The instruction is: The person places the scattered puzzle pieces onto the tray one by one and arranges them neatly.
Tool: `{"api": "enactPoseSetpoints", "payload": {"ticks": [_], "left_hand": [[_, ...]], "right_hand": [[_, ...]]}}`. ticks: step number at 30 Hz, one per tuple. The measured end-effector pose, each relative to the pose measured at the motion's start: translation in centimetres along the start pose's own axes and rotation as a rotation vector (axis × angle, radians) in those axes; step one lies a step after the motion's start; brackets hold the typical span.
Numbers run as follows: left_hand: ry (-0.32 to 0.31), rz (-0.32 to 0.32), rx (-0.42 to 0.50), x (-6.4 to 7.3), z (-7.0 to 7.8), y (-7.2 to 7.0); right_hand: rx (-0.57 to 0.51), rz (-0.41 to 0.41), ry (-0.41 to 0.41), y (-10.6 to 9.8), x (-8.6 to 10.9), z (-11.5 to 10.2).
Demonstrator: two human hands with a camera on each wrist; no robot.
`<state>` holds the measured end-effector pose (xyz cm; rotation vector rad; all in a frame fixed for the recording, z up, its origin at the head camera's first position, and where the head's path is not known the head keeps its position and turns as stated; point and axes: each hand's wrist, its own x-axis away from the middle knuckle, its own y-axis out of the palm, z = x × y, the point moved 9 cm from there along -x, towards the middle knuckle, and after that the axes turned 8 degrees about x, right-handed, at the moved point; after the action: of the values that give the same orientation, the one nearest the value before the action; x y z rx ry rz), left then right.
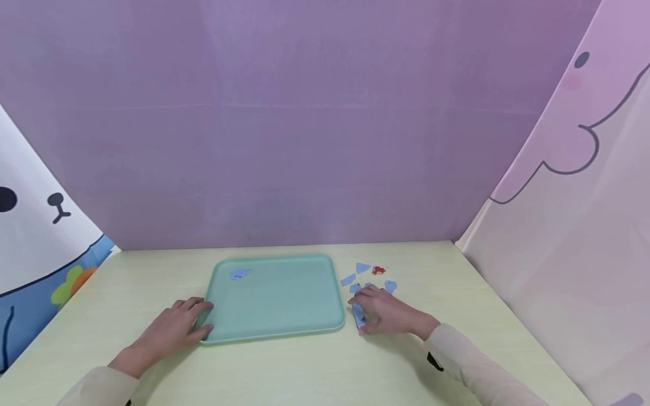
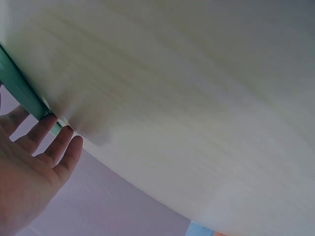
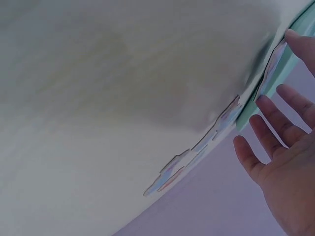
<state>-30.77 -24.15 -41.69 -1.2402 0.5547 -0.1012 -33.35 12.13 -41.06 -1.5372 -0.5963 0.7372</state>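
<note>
A mint-green tray [image 1: 274,304] lies on the table, with one flat light-blue puzzle piece [image 1: 240,274] near its back left corner. My left hand [image 1: 170,330] rests at the tray's left rim, fingertips and thumb over the edge. Just off the right side of the tray, my right hand [image 1: 383,310] pinches another light-blue puzzle piece [image 1: 358,316] between thumb and fingers. In the right wrist view that held piece [image 3: 270,69] appears edge-on between the thumb and a fingertip, overlapping the tray rim. Several more blue pieces [image 1: 363,267] lie beyond the hand, some partly hidden by it.
A small red piece [image 1: 378,270] lies among the blue ones, right of the tray. The pale wooden table [image 1: 284,372] ends at a purple backdrop [image 1: 325,141]. Printed cloth panels hang along the left [image 1: 35,225] and right [image 1: 574,237] sides.
</note>
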Motion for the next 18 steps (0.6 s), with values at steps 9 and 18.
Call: {"api": "enactPoseSetpoints", "payload": {"ticks": [9, 18], "left_hand": [[-0.023, -0.023, 0.003, 0.1, -0.1, 0.1], [-0.032, -0.038, -0.001, 0.1, -0.3, 0.2]], "right_hand": [[-0.032, 0.018, -0.012, -0.8, -1.0, 0.0], [-0.053, 0.038, -0.018, -1.2, -2.4, 0.0]]}}
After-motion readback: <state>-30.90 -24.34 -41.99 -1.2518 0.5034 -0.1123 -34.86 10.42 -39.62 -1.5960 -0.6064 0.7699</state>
